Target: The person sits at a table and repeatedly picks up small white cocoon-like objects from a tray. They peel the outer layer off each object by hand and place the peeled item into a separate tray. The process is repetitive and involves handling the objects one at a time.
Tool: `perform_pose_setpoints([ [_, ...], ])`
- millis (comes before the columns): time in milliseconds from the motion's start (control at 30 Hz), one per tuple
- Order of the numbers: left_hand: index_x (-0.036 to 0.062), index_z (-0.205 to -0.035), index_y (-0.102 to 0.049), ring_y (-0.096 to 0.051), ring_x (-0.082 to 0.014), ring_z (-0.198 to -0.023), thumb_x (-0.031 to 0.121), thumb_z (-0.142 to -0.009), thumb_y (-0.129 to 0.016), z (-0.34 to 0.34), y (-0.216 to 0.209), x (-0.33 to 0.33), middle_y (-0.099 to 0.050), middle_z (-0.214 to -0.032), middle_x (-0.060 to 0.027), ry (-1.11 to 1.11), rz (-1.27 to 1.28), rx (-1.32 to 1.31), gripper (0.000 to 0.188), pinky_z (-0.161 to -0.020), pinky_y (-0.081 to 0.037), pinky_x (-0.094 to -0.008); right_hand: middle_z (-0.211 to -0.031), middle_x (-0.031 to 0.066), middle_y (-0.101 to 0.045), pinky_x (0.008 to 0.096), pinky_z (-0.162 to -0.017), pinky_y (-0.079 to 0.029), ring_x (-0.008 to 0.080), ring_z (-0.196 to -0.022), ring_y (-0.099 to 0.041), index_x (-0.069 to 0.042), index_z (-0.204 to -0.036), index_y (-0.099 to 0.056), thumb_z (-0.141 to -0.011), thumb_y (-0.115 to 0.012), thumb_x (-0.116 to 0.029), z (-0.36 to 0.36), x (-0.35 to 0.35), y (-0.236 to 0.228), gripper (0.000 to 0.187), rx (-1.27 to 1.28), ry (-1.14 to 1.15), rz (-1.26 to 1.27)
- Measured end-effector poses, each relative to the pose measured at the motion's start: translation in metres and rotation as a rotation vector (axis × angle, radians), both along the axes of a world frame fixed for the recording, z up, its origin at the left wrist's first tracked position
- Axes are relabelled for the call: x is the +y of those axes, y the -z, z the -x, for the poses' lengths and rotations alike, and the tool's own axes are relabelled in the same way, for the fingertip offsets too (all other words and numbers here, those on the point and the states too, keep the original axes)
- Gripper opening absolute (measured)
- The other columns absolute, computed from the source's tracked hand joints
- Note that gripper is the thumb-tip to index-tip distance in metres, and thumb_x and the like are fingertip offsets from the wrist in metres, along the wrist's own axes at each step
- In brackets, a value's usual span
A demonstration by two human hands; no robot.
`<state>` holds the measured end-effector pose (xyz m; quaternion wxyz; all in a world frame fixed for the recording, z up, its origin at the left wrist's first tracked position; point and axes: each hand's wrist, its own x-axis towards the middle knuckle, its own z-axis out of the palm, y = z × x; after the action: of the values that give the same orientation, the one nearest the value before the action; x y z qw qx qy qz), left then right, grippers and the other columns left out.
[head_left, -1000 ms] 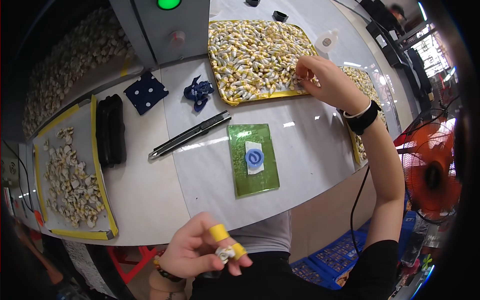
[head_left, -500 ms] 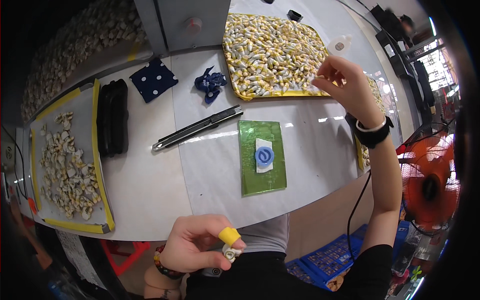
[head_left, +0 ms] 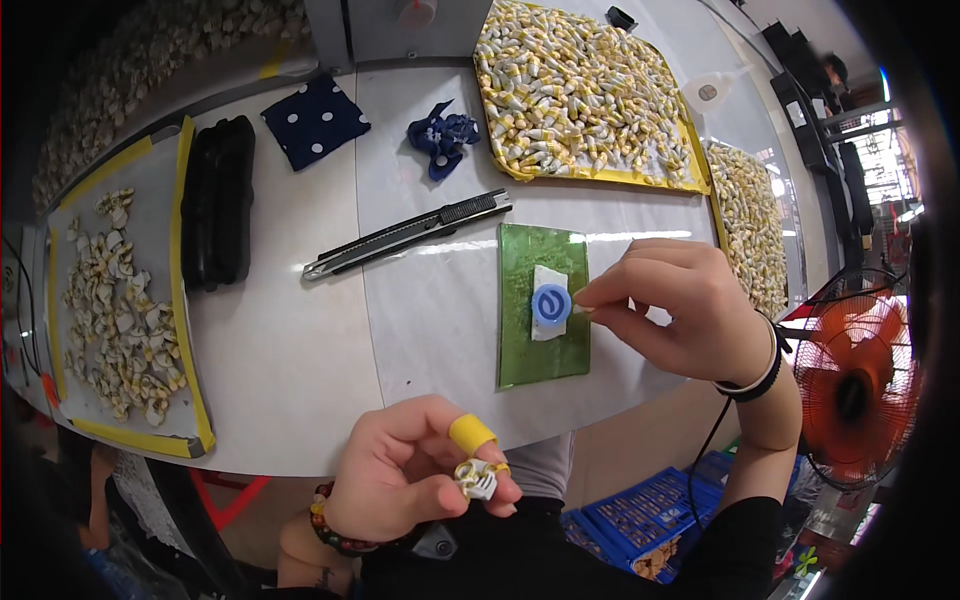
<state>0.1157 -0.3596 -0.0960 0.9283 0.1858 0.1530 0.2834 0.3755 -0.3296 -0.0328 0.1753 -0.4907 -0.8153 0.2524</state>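
My left hand [head_left: 400, 475] is gripping a small curled white-and-yellow shell-like piece [head_left: 477, 481] between thumb and bent fingers. The grip is at the tips, which I judge suits so small an item and leaves its upper face exposed. A yellow band-shaped finger cover [head_left: 473, 433] is worn on that hand, presumably for protection or grip.

My right hand [head_left: 580, 303] is drawn into a fine pinch. A small pale piece [head_left: 577, 309] shows at the tips, too small to identify. The tips stand at the right edge of a round blue disc [head_left: 551, 305]; whether they touch it I cannot confirm.

The disc lies on a white rectangular slip [head_left: 547, 333], itself on a translucent green rectangular slab [head_left: 540, 365]. The slab rests on the pale surface [head_left: 440, 330], just left of my right hand and beyond my left, apparently so both can reach it. A yellow-edged tray [head_left: 610, 182], heaped with small tapered white-and-yellow pieces [head_left: 570, 90], stands beyond my right hand, likely for easy reach.

Condition of the held piece: uneven, folded outline; mostly white, yellow in places, with short dark lines on the face. It is held above my lap, nearer my body than the surface edge. The disc bears a darker blue curved mark; the slab appears glossy.
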Motion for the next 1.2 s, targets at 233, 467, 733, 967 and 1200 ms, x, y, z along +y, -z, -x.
perform_pose_setpoints([
  [233,-0.0042,-0.106,-0.049,-0.063,-0.0195,-0.083,0.034,-0.080,-0.066,-0.001,0.007,0.001,-0.063,-0.091,-0.0141,0.063,0.032,-0.048,0.049,-0.078,-0.052,-0.0333,-0.070,0.0070,-0.055,0.0328,-0.058,-0.044,0.0236,-0.067,-0.055,-0.004,-0.079,-0.061,-0.068,-0.066,0.001,0.006,0.003,0.010,0.013,-0.033,-0.063,-0.074],
  [467,-0.0036,-0.103,-0.049,-0.062,-0.0159,-0.079,0.041,-0.081,-0.062,-0.007,0.006,0.002,-0.062,-0.087,-0.0116,0.076,0.037,-0.054,0.052,-0.076,-0.051,-0.0309,-0.070,0.0062,-0.053,0.0326,-0.059,-0.043,0.0226,-0.068,-0.053,-0.004,-0.079,-0.062,-0.066,-0.066,0.003,0.008,0.005,0.015,0.015,-0.028,-0.061,-0.094],
  [733,-0.0030,-0.100,-0.049,-0.062,-0.0158,-0.080,0.038,-0.084,-0.062,-0.011,0.009,0.002,-0.061,-0.086,-0.0115,0.117,0.112,-0.120,0.046,-0.077,-0.048,-0.0295,-0.070,0.0073,-0.057,0.0321,-0.053,-0.045,0.0244,-0.061,-0.056,-0.003,-0.079,-0.062,-0.063,-0.066,0.002,0.015,-0.002,-0.004,0.018,0.102,0.004,-0.030],
  [967,-0.0021,-0.096,-0.048,-0.060,-0.0148,-0.079,0.032,-0.088,-0.059,-0.017,0.004,0.003,-0.060,-0.084,-0.0098,0.256,0.238,-0.231,0.037,-0.074,-0.048,-0.0281,-0.068,0.0058,-0.062,0.0234,-0.046,-0.046,0.0156,-0.054,-0.056,-0.004,-0.073,-0.065,-0.067,-0.066,-0.001,0.041,-0.019,-0.012,0.007,0.383,-0.044,-0.241],
  [1200,-0.0015,-0.099,-0.048,-0.060,-0.0148,-0.078,0.034,-0.089,-0.056,-0.019,0.004,0.002,-0.058,-0.088,-0.0089,0.348,0.281,-0.224,0.037,-0.074,-0.048,-0.0281,-0.070,0.0055,-0.062,0.0226,-0.048,-0.048,0.0159,-0.055,-0.057,-0.003,-0.077,-0.067,-0.067,-0.066,-0.007,0.044,-0.021,-0.010,0.011,0.362,-0.166,-0.378],
])
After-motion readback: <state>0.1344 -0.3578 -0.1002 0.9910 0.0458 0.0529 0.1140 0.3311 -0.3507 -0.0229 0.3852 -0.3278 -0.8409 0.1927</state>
